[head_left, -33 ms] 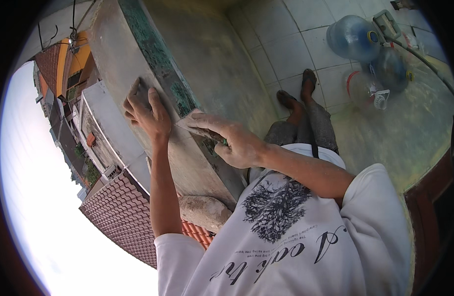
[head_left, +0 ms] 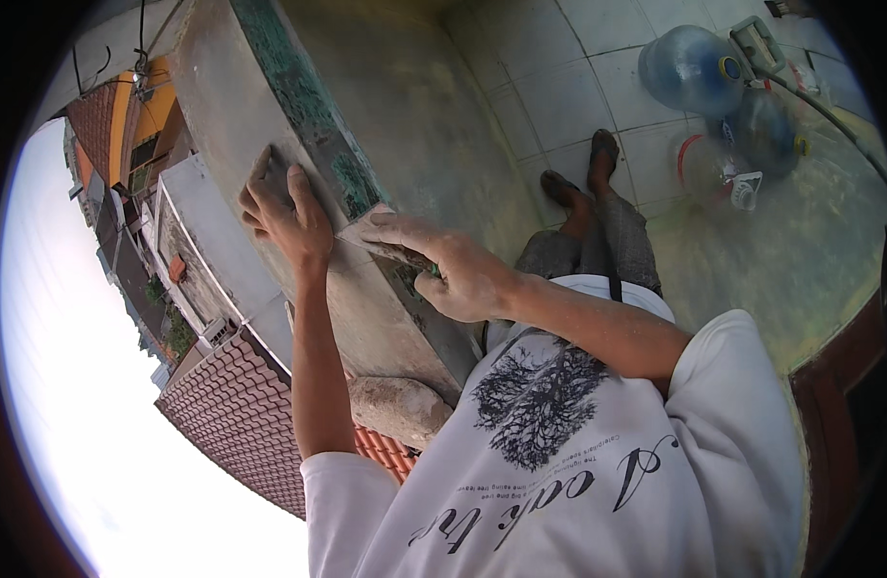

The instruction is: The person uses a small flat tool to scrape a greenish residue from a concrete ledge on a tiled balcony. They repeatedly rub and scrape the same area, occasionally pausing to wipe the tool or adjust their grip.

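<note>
A grey parapet wall (head_left: 236, 106) runs in front of me, with a strip of dark, flaking green paint (head_left: 291, 89) along its edge. My left hand (head_left: 291, 217) rests on the wall's pale face, fingers spread and slightly bent, holding nothing. Right beside it, my dusty right hand (head_left: 453, 265) is closed on a flat scraper (head_left: 401, 254). The hand covers most of this tool; a dark flat part and a bit of green show. Its front lies against the edge strip, where the green paint ends and barer grey begins.
Large blue water bottles (head_left: 692, 69) and a clear plastic container (head_left: 703, 171) stand on the tiled floor (head_left: 559, 116) at the far right. A rough stone-like lump (head_left: 400, 409) sits by the wall near my body. Beyond the wall are tiled roofs (head_left: 241, 419) far below.
Both hands keep nearly the same place on the wall. The whole view has shifted very slightly.
</note>
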The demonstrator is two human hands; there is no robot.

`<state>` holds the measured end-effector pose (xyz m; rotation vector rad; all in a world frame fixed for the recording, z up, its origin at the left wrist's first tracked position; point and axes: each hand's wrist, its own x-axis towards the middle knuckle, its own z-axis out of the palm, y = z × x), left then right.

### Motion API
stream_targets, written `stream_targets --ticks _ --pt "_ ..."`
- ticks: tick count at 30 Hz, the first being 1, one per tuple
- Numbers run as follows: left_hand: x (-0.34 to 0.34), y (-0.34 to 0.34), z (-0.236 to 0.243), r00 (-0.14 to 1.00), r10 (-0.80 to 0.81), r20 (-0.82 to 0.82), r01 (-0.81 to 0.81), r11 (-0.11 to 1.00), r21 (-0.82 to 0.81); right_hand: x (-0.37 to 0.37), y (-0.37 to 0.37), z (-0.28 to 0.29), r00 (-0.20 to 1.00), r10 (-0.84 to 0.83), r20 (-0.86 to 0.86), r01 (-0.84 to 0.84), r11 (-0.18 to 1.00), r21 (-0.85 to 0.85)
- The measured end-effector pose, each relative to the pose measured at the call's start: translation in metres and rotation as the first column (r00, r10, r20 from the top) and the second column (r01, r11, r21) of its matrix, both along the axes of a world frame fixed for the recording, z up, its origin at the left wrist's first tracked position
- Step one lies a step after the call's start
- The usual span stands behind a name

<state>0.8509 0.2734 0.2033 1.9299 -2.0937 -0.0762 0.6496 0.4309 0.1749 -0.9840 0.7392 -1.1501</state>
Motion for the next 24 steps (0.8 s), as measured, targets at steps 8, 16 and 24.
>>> stream_targets --ticks 8,16,24 --pt "0.002 -0.002 -0.004 0.999 -0.028 0.019 0.029 0.999 -0.034 -0.006 -0.010 -0.002 1.000 -0.013 0.016 0.013 1.000 0.006" --pt "0.001 -0.004 -0.003 1.000 -0.003 -0.022 0.003 1.000 -0.013 -0.020 -0.035 -0.008 0.994 0.048 0.095 -0.066 0.978 0.200" --pt "0.005 -0.005 -0.004 0.999 -0.021 -0.040 0.020 0.999 -0.026 -0.019 -0.006 -0.026 0.956 0.092 0.277 -0.211 0.874 0.439"
